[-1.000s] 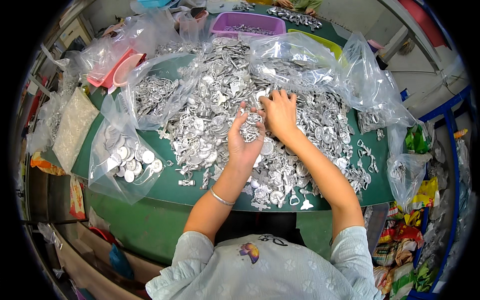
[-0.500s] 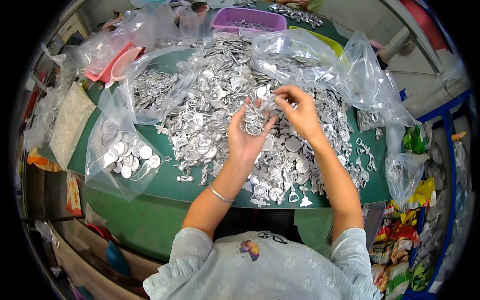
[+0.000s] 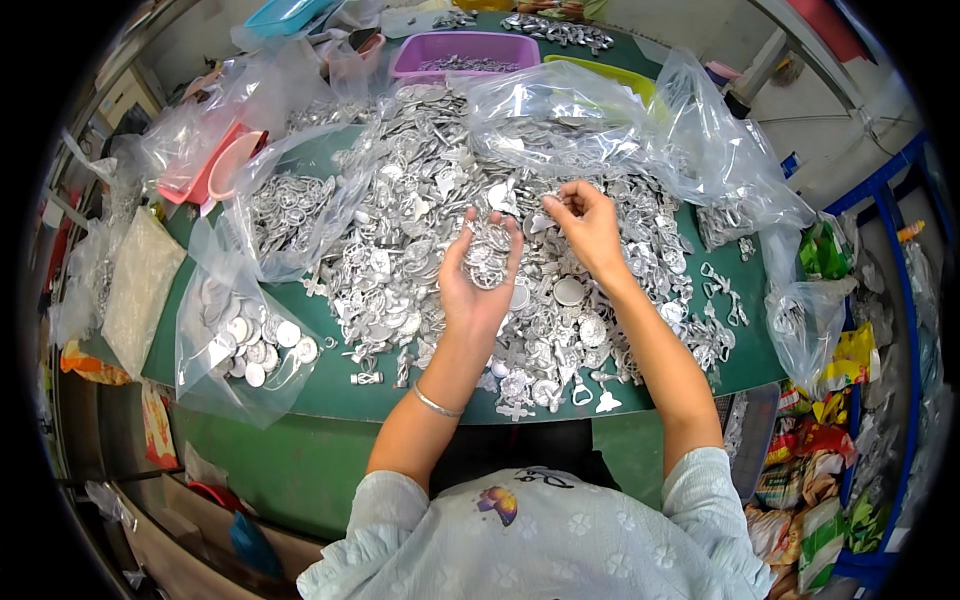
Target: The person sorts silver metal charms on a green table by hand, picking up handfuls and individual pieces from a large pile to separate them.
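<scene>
- Centrally, a cluster of silvery metal pieces (image 3: 487, 258) sits in the upturned left hand (image 3: 473, 300), its fingers curled around them.
- Just to the right, the right hand (image 3: 592, 228) hovers above the pile, thumb and forefinger drawn close together; whether they pinch a piece, I cannot tell.
- Around and beneath both hands spreads a big heap of mixed metal castings (image 3: 405, 205) on the green worktop (image 3: 340, 395).
- Near left, a clear bag (image 3: 265, 390) holds round discs (image 3: 288, 333).
- Far side: a purple bin (image 3: 465, 45), with a yellow-green tray (image 3: 635, 82) to its right.
</scene>
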{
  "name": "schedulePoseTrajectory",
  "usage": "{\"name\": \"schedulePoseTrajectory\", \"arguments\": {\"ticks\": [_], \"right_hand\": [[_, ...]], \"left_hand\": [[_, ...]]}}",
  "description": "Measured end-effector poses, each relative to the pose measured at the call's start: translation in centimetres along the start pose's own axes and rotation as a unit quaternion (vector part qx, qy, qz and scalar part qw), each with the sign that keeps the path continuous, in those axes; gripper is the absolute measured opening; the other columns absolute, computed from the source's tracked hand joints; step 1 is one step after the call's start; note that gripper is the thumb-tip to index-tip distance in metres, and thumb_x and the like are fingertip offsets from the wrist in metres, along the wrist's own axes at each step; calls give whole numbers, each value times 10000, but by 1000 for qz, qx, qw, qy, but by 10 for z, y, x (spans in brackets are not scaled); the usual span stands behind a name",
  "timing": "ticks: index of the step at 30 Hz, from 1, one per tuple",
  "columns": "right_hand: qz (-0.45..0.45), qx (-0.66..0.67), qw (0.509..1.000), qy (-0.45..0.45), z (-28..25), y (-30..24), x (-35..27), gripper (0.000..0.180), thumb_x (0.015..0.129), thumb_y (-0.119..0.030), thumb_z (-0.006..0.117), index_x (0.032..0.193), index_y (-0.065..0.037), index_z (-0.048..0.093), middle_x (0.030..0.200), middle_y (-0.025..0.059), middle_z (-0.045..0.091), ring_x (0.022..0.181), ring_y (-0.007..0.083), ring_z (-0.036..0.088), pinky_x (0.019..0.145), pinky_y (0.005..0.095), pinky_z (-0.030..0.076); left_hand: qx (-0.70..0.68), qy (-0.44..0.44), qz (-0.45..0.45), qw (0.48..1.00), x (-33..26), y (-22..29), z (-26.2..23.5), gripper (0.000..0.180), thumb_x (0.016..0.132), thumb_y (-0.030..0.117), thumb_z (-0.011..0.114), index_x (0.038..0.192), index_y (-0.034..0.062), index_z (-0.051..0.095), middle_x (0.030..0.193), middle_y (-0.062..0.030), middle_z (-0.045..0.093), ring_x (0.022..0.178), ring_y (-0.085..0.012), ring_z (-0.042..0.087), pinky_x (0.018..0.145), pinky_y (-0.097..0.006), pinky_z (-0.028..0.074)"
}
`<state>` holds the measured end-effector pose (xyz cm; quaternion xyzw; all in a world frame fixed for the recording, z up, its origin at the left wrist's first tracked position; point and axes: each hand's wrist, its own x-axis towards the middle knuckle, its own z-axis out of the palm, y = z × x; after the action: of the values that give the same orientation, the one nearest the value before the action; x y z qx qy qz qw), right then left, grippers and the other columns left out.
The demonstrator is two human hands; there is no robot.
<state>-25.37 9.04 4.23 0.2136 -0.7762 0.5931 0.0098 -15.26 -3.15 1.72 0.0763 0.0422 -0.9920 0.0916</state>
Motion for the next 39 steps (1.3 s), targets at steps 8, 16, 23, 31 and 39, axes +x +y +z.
{"name": "schedulePoseTrajectory", "arguments": {"ticks": [8, 16, 23, 31, 39], "right_hand": [[-112, -192, 967, 128, -20, 11, 8, 313, 767, -260, 644, 916, 11, 598, 946, 151, 589, 959, 290, 491, 877, 394, 345], [-51, -344, 921, 177, -66, 63, 27, 210, 754, -194, 629, 885, -32, 601, 911, 148, 601, 896, 319, 543, 805, 435, 355], [-158, -248, 936, 193, -69, 43, 19, 99, 746, -59, 614, 814, 12, 602, 742, 132, 600, 651, 274, 574, 604, 353, 443], [-114, -108, 982, -109, -41, -13, -38, 205, 750, -130, 654, 910, -7, 624, 842, 80, 597, 786, 163, 542, 728, 291, 431], [-116, -391, 906, 113, -70, 60, 38, 220, 744, -133, 622, 950, -59, 611, 940, 98, 602, 922, 288, 520, 858, 411, 350]], "left_hand": [[31, -5, -88, 996, -2, -5, -4, 245, 875, 152, 496, 1111, 93, 525, 1181, -169, 503, 1136, -360, 454, 857, -399, 501], [41, -18, -132, 990, -11, -14, 11, 308, 879, 175, 476, 1177, 99, 490, 1212, -190, 456, 1127, -336, 452, 845, -374, 508], [68, 4, -147, 987, -8, -15, -1, 325, 872, 179, 490, 1185, 90, 490, 1160, -182, 480, 1100, -322, 480, 853, -375, 501], [171, 58, -91, 979, -13, -23, 2, 338, 872, 169, 517, 1186, 67, 447, 1164, -173, 499, 1152, -351, 452, 948, -474, 423], [85, -18, -173, 981, -14, -23, 3, 313, 874, 211, 507, 1155, 77, 476, 1140, -165, 510, 1150, -345, 456, 904, -433, 461]]}}
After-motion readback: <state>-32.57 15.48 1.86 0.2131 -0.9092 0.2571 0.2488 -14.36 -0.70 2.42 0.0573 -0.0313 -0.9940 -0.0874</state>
